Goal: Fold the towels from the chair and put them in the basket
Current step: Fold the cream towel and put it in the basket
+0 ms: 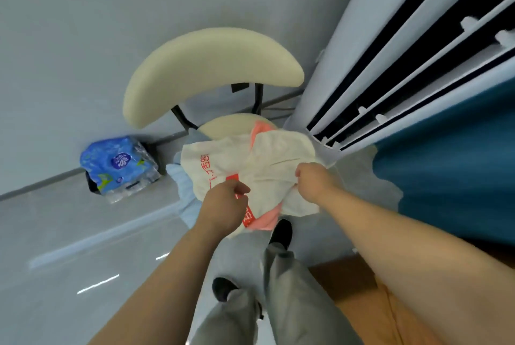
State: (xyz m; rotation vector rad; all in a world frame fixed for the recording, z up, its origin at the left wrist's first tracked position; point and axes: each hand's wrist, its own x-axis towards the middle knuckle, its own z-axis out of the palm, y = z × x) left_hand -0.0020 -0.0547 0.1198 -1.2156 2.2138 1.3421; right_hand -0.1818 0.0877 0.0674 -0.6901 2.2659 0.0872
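Head view: the task looks barely begun, since no folded towel and no basket show anywhere. Nearest, the left hand (223, 205) pinches the white towel (267, 157) at its red-printed near edge, fingers curled tight. The right hand (315, 180) has a closed grip on a bunched fold just beside it. The towel spreads away from both grips (rumpled, not yet folded) over a pink towel (264, 220) and a pale blue towel (182, 188), all heaped on the chair (211, 65) seat.
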